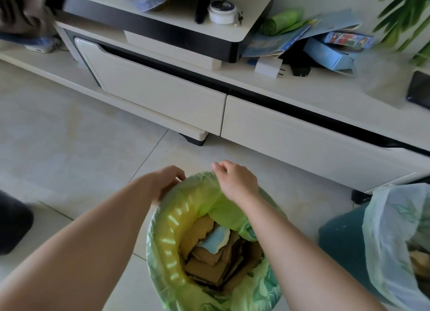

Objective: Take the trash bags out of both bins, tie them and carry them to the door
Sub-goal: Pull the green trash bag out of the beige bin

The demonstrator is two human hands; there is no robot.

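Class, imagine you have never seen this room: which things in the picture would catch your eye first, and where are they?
First, the two bare hands, left hand and right hand, at the far rim of the green trash bag, bottom centre, holding torn cardboard. Next, the second bin with a pale bag at the right edge.

Head view, steeply down, close.

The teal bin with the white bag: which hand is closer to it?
Right. The right hand grips the green bag's far rim, nearer the teal bin; the left hand is farther left.
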